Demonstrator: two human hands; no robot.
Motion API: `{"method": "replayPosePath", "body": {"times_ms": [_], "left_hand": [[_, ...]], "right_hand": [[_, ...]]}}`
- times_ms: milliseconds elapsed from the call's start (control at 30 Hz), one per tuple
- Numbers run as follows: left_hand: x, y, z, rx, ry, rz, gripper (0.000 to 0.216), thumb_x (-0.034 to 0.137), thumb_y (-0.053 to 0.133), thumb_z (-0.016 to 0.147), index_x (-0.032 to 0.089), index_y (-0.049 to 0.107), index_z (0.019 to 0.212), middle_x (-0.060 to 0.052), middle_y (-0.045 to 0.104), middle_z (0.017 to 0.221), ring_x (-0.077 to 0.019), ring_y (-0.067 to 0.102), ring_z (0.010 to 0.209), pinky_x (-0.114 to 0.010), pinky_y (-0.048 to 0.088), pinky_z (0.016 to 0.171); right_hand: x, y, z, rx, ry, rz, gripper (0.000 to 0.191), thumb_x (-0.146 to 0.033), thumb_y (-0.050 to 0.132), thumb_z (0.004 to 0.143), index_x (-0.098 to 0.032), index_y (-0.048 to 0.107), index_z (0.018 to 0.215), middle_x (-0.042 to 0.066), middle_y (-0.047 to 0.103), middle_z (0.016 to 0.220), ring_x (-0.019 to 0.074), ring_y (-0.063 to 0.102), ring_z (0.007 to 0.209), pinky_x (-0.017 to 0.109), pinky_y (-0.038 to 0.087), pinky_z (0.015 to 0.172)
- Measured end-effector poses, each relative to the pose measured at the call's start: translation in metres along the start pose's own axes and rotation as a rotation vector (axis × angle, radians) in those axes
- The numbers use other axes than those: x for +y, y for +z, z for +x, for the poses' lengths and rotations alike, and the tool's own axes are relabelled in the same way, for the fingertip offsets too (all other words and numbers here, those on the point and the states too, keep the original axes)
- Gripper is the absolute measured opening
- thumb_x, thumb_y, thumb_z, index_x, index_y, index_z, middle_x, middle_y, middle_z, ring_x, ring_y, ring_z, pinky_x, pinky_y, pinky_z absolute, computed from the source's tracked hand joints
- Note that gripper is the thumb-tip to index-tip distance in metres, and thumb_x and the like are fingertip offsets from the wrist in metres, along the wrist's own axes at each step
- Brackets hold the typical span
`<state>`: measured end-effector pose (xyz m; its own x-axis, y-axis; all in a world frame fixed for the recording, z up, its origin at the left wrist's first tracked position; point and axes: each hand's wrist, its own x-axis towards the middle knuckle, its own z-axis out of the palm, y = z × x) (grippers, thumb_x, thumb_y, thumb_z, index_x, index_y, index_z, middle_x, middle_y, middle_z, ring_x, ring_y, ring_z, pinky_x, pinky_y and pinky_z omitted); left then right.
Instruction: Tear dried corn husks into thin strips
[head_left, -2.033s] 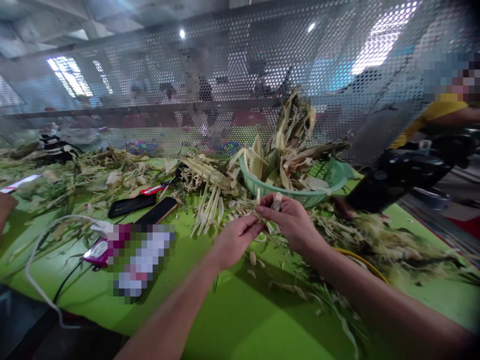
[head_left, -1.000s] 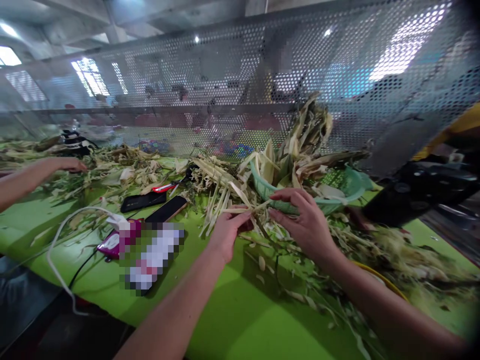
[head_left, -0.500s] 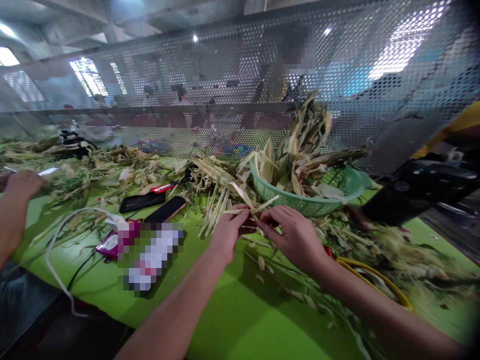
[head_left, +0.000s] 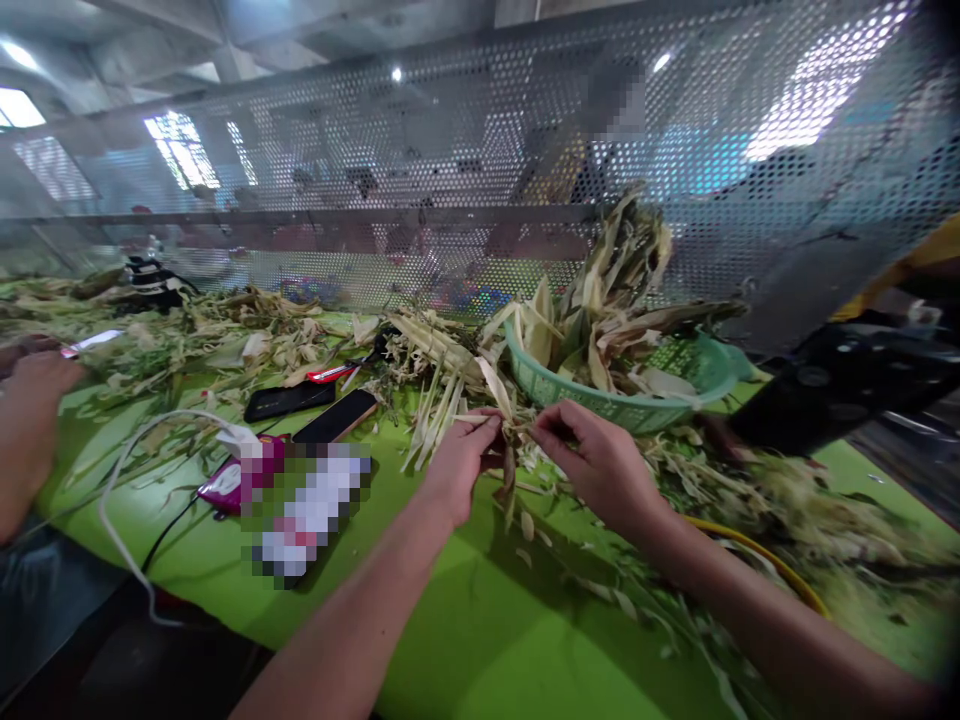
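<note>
My left hand (head_left: 459,462) and my right hand (head_left: 598,460) meet over a green table (head_left: 465,640). Both pinch a small bunch of dry husk strips (head_left: 508,440) held between them, with a brownish strip hanging down from it. Behind my hands lies a heap of pale husk strips (head_left: 435,375). A green plastic basket (head_left: 622,405) piled with dry husks stands just beyond my right hand.
Two dark phones (head_left: 289,401) and red-handled scissors (head_left: 337,371) lie left of the husk heap, with a white cable (head_left: 120,470) and a pink packet (head_left: 225,485) nearer. Another person's hand (head_left: 34,385) rests at the left edge. A perforated metal screen (head_left: 450,180) closes the back; a black machine part (head_left: 832,385) juts in at right.
My hands have stayed together at the husk bunch and shifted slightly; a brown strip now hangs below them. The other person's hand at left has drawn back toward the table edge.
</note>
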<state>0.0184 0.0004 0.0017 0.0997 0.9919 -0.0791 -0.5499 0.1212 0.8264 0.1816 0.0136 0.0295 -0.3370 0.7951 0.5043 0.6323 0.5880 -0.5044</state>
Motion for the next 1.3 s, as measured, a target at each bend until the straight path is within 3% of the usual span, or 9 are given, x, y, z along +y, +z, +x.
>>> {"method": "replayPosePath", "body": {"times_ms": [133, 200, 367, 500, 667, 933, 1100, 1200, 1300], "left_hand": [[0.004, 0.001, -0.005, -0.051, -0.064, -0.001, 0.032, 0.041, 0.071, 0.075, 0.017, 0.063, 0.095, -0.004, 0.066, 0.083, -0.0136, 0.062, 0.067, -0.026, 0.048, 0.061], [0.004, 0.001, -0.006, -0.082, -0.073, 0.045, 0.032, 0.038, 0.073, 0.074, 0.018, 0.064, 0.096, -0.004, 0.067, 0.087, -0.0141, 0.063, 0.07, -0.027, 0.048, 0.065], [0.005, 0.004, -0.008, -0.101, -0.045, 0.135, 0.028, 0.033, 0.075, 0.071, 0.015, 0.067, 0.091, -0.005, 0.068, 0.088, -0.0097, 0.058, 0.065, -0.024, 0.044, 0.065], [0.005, 0.007, -0.007, -0.135, -0.012, 0.146, 0.029, 0.03, 0.074, 0.072, 0.016, 0.067, 0.096, -0.006, 0.068, 0.087, -0.0103, 0.057, 0.064, -0.024, 0.044, 0.066], [0.001, 0.006, -0.006, -0.184, 0.059, 0.177, 0.042, 0.028, 0.073, 0.075, 0.019, 0.059, 0.113, -0.006, 0.067, 0.09, -0.0155, 0.062, 0.076, -0.027, 0.045, 0.069], [-0.005, 0.0, -0.002, -0.196, 0.051, 0.36, 0.016, 0.026, 0.071, 0.074, 0.016, 0.062, 0.083, -0.001, 0.058, 0.074, -0.0115, 0.05, 0.067, -0.025, 0.037, 0.063], [-0.001, 0.002, -0.007, -0.25, 0.216, 0.538, 0.003, 0.02, 0.066, 0.077, 0.018, 0.065, 0.079, -0.001, 0.059, 0.076, -0.013, 0.05, 0.073, -0.025, 0.038, 0.071], [-0.001, 0.003, -0.008, -0.241, 0.206, 0.547, 0.01, 0.026, 0.067, 0.079, 0.018, 0.067, 0.084, -0.003, 0.063, 0.08, -0.0148, 0.055, 0.077, -0.026, 0.041, 0.076], [-0.001, 0.003, -0.007, -0.264, 0.067, 0.346, 0.026, 0.039, 0.067, 0.08, 0.017, 0.069, 0.094, -0.007, 0.068, 0.089, -0.0173, 0.062, 0.083, -0.031, 0.045, 0.084]], "right_hand": [[0.003, -0.003, -0.001, 0.064, -0.064, 0.08, 0.011, -0.027, 0.058, 0.088, -0.02, 0.058, 0.079, 0.006, 0.061, 0.091, 0.0185, 0.058, 0.08, 0.03, 0.044, 0.071], [0.005, -0.003, -0.001, 0.042, -0.024, 0.158, 0.014, -0.029, 0.06, 0.087, -0.02, 0.057, 0.077, 0.008, 0.063, 0.101, 0.0197, 0.06, 0.086, 0.031, 0.046, 0.072], [0.007, -0.002, 0.001, -0.067, 0.191, 0.468, 0.021, -0.039, 0.064, 0.084, -0.02, 0.057, 0.084, 0.002, 0.061, 0.077, 0.0173, 0.059, 0.072, 0.03, 0.048, 0.066], [0.005, -0.005, 0.004, -0.088, 0.229, 0.612, 0.025, -0.042, 0.065, 0.083, -0.019, 0.059, 0.089, 0.002, 0.062, 0.079, 0.0171, 0.059, 0.074, 0.031, 0.049, 0.07], [0.009, -0.003, 0.005, -0.212, 0.366, 0.674, 0.029, -0.048, 0.066, 0.08, -0.019, 0.063, 0.082, 0.002, 0.065, 0.077, 0.0155, 0.057, 0.065, 0.029, 0.044, 0.06], [0.01, 0.003, 0.003, -0.065, 0.511, 0.861, 0.026, -0.043, 0.075, 0.07, -0.019, 0.065, 0.074, 0.0, 0.061, 0.068, 0.0131, 0.05, 0.059, 0.027, 0.04, 0.054], [0.01, 0.003, 0.002, -0.059, 0.57, 0.951, 0.027, -0.042, 0.075, 0.069, -0.018, 0.063, 0.067, -0.001, 0.054, 0.061, 0.0101, 0.042, 0.051, 0.025, 0.033, 0.047], [0.013, 0.0, 0.005, -0.08, 0.585, 0.965, 0.028, -0.042, 0.077, 0.068, -0.017, 0.064, 0.067, -0.002, 0.053, 0.06, 0.0089, 0.04, 0.049, 0.024, 0.03, 0.045], [0.014, -0.005, 0.007, -0.112, 0.554, 0.974, 0.027, -0.042, 0.077, 0.068, -0.019, 0.064, 0.071, -0.001, 0.057, 0.062, 0.011, 0.047, 0.052, 0.025, 0.038, 0.05]]}}
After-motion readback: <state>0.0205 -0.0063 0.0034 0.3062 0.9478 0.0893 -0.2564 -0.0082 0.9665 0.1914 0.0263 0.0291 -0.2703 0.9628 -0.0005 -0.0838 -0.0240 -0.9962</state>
